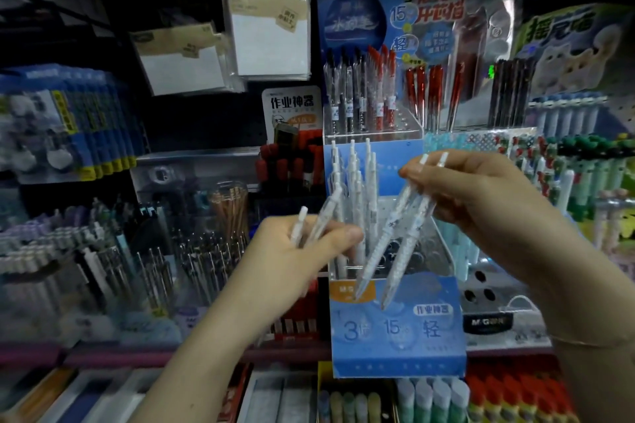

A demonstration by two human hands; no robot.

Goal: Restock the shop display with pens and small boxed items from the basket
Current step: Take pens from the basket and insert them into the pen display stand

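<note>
Pens in both hands, held in front of the blue M&G display stand point(395, 330) at the middle of the shelf. The right hand point(481, 189) pinches two clear white-patterned pens point(395, 237) near their clicker ends, fingers curled round the barrels. Their long axes slope down and to the left, tips low, just over the front lip of the stand's clear tray and the open holes behind it. The left hand point(295, 251) grips another couple of the same pens point(316, 220), thumb across them, caps pointing up and to the right; it sits beside the stand's left edge, a little lower than the right hand.

White pens already stand upright point(354, 182) in the back-left rows of the tray, so the free holes lie toward the front and right. My reading is that the right hand is nearer those holes and its pens are nearly aimed. They would need tipping more upright before the tips drop in. The basket is not in view.
</note>
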